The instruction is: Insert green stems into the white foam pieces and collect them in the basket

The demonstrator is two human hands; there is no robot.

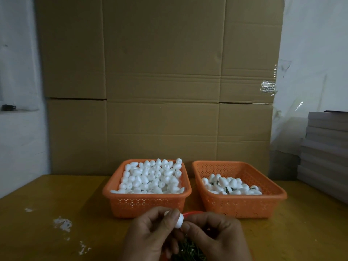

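My left hand pinches 1 white foam piece between thumb and fingers, held low at centre just in front of the 2 orange baskets. The piece is small, smooth, egg-shaped, matte white, with part of it hidden by my left fingers. My right hand has its fingertips curled in and touching the foam piece on its right side; I cannot tell whether they pinch a stem there, since nothing green shows between them. Below my hands lies a pile of green stems, thin and dark, in a red-rimmed container whose edge peeks out above my right knuckles.

The left basket is heaped with plain white foam pieces, up to and above its rim. The right basket is only part filled, with foam pieces that show dark green stems among them, gathered toward its near side. The 2 baskets sit just beside each other, a narrow gap between.

The yellow table has open surface to the left, with white crumbs scattered on it, and a strip of open surface to the right of the right basket. A cardboard wall stands right behind the baskets. Grey stacked boards are at the far right.
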